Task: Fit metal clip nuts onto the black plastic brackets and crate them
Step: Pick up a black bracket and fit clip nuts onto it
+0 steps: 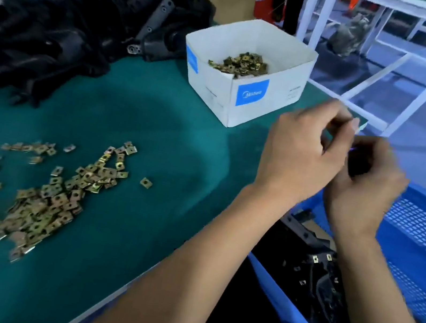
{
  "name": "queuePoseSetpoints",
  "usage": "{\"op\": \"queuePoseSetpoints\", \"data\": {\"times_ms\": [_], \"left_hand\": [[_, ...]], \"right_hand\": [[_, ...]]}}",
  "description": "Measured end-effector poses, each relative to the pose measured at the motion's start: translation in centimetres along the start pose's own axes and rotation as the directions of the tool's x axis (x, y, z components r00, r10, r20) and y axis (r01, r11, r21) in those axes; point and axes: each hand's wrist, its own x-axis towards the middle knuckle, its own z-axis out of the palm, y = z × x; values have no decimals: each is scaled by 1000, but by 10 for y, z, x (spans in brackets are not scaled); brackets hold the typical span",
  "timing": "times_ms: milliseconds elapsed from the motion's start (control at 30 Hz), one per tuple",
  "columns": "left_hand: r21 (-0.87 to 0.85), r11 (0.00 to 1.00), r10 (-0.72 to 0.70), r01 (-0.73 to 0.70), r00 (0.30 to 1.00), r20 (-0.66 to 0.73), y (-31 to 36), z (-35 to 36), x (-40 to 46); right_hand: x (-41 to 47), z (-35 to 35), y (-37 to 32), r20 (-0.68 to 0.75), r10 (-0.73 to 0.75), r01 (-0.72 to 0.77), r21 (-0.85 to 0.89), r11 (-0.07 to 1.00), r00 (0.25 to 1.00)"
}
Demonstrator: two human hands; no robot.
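A white cardboard box with blue labels [247, 82] stands on the green table [154, 137] and holds a small heap of brass-coloured metal clip nuts [239, 63]. More loose clip nuts [42, 197] lie scattered on the table, and a pile of black plastic brackets [59, 31] lies at its far left. Beside the table's right edge, a blue perforated plastic crate [419, 238] holds black brackets already fitted with clip nuts [319, 275]. Both hands meet above the crate's rim. The right hand [364, 192] curls its fingers round a small black bracket [358, 164]. The left hand [303, 151] has its fingers bent, thumb and forefinger pinched together; whether they hold a nut is too blurred to tell.
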Motion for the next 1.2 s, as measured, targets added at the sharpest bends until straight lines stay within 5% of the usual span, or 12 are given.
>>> {"op": "queuePoseSetpoints", "data": {"times_ms": [167,300,400,500,733,900,1033,1100,1200], "left_hand": [[131,986,-49,103,932,-359,-18,-120,13],[251,901,-186,353,838,-513,-49,-232,-10],[326,810,-239,488,782,-576,-67,-311,-43],[383,685,-278,620,708,-649,-78,-373,-83],[133,659,-355,741,462,-813,-93,-418,-104],[105,676,-351,729,444,-824,-96,-416,-101],[84,678,-375,731,441,-815,-100,-415,-98],[86,686,-380,723,456,-804,-103,-414,-98],[49,713,-389,699,453,-802,-105,-413,-98]], "right_hand": [[-14,75,-109,360,-259,206,180,962,896],[-51,158,-172,764,-305,286,164,944,569],[-85,214,-211,847,-369,403,206,892,382],[-111,268,-244,848,-446,554,234,799,285],[-125,346,-280,879,-389,623,145,769,275],[-128,363,-282,709,-385,450,107,887,591],[-121,372,-286,650,-68,-2,106,994,757],[-122,366,-294,613,147,-308,164,937,776],[-133,341,-310,548,265,-510,362,780,794]]}}
